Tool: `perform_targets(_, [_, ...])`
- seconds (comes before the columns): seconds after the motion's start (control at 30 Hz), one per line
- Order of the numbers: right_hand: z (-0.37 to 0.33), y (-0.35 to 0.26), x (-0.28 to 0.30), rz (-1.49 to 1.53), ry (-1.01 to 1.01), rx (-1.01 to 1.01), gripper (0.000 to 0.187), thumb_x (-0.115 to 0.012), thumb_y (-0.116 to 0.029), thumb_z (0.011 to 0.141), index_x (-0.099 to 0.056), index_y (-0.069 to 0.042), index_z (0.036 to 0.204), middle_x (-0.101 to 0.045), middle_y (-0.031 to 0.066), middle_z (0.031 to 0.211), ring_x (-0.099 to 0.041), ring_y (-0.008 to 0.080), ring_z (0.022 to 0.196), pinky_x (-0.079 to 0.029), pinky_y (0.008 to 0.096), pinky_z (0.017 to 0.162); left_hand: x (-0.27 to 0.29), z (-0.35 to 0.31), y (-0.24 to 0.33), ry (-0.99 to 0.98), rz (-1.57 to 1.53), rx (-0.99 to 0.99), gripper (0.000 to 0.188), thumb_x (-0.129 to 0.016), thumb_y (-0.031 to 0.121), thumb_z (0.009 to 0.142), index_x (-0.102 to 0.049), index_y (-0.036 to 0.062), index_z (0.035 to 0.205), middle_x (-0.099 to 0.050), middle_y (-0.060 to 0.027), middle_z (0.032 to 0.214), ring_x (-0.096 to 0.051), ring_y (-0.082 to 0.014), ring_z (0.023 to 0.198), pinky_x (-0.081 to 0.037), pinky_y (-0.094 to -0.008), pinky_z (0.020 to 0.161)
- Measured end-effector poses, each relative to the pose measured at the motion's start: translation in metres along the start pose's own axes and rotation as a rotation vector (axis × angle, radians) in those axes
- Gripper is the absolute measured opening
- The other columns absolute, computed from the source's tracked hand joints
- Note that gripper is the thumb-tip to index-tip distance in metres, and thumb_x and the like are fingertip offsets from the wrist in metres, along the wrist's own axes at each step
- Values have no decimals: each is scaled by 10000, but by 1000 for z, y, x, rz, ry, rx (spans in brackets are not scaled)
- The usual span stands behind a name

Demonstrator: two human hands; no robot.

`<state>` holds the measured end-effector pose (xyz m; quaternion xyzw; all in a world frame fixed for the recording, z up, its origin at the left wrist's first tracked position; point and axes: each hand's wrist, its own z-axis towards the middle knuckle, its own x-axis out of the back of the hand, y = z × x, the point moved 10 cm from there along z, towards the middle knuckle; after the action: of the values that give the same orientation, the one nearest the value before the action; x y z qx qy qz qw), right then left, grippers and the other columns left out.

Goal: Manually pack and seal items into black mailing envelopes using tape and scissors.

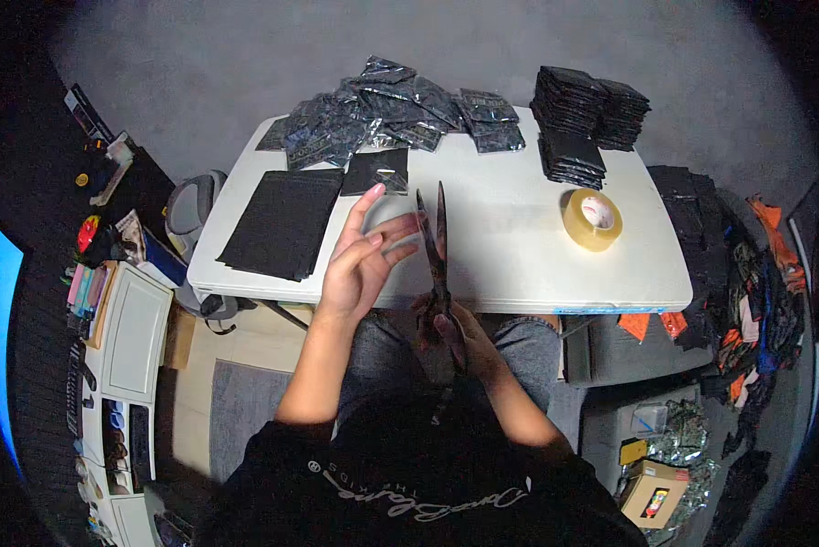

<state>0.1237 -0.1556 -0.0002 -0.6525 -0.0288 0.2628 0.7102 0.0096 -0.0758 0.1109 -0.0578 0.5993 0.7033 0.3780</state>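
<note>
My right hand (pixel 471 339) grips a pair of dark scissors (pixel 439 246) over the table's near edge. Their blades are parted and point away from me. Beside them, my left hand (pixel 355 269) is raised with its fingers spread, the fingertips close to the blades. I cannot make out whether anything thin and clear clings to those fingers. Just beyond the left fingertips lies a small black packet (pixel 362 173) with a shiny clear patch. To the left is a flat stack of black sheets or bags (pixel 282 223).
On the white table (pixel 509 269), a heap of shiny dark plastic packets (pixel 364 114) sits at the back. Stacked black packets (pixel 569 114) rise at the far right, with a roll of clear tape (pixel 593 220) nearer. Fabric pieces (pixel 756 310) hang at right; a cardboard box (pixel 654 495) sits lower right.
</note>
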Motion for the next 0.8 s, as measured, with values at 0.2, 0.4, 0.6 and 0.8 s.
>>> perform_targets(0.2, [2,4,5,-89,19,5,540,-559,-475,1074,-559,-2,1333,-653,63,974,-643,161,818,-532,322,757,-1,0,-2,-12,5,0,766,-549,228,946,-257,126,1647,-542,-310,1466,-494,-407,1410,-370,-554,1154])
perform_targets(0.4, [2,6,4,-56,74,-30,440,-525,-412,1103,-576,-24,1302,-660,53,941,-646,149,796,-535,307,725,0,-3,-4,-4,24,13,778,-569,253,938,-265,126,1643,-540,-300,1468,-507,-396,1391,-364,-556,1154])
perform_targets(0.6, [2,13,8,-17,138,-81,381,-512,-384,1113,-601,-34,1236,-658,47,886,-647,140,761,-537,303,671,-2,-2,-5,8,32,25,793,-580,272,930,-265,133,1644,-533,-301,1471,-495,-402,1401,-357,-558,1156])
perform_targets(0.8, [3,20,9,-23,159,-128,351,-545,-373,1102,-611,-36,1180,-647,36,856,-636,133,720,-533,306,633,-1,-2,-4,5,27,19,799,-582,273,925,-263,132,1645,-529,-305,1474,-489,-412,1409,-358,-550,1157])
